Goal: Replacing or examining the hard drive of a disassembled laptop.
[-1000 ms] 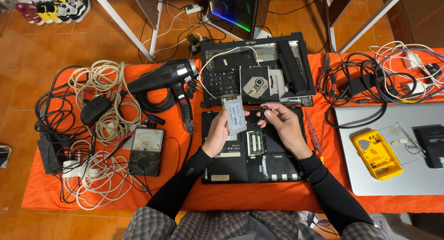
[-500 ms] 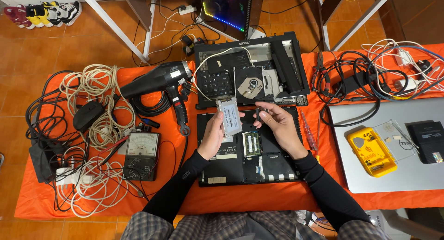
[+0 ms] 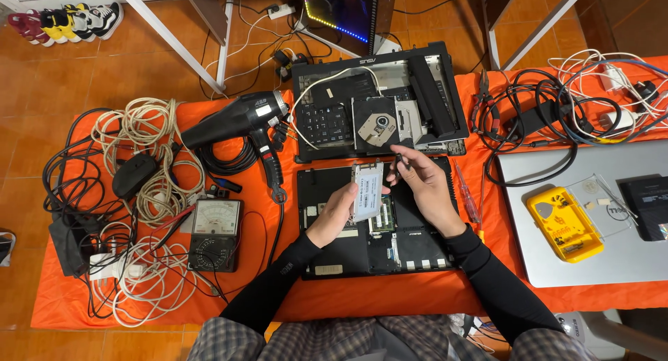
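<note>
A flat silver drive (image 3: 367, 189) is held upright in the left hand (image 3: 337, 213), gripped along its lower left edge by thumb and fingers, just above the open laptop base (image 3: 334, 253) that lies on the orange counter (image 3: 417, 302). The right hand (image 3: 426, 188) is raised just beside the drive, its fingertips pinched together around something small and dark that cannot be made out. Both forearms are covered by black sleeves. Behind the base, a second dismantled laptop shell (image 3: 445, 89) is seen, with a keyboard section (image 3: 321, 122), an optical drive (image 3: 379, 124) and a white cable (image 3: 327, 79) laid across it. To the left, a black heat gun (image 3: 236, 121) rests on a coil of black cable, and an analogue meter (image 3: 216, 233) lies nearer the front edge, among bundles of white cords (image 3: 149, 148). A red screwdriver (image 3: 467, 197) lies just right of the base. Further right, a closed grey laptop (image 3: 557, 263) carries a yellow case (image 3: 563, 224) and a clear plastic lid. More tangled black cables (image 3: 529, 121) are piled at the back right. Shoes (image 3: 66, 21) are lined on the floor at the far left.
</note>
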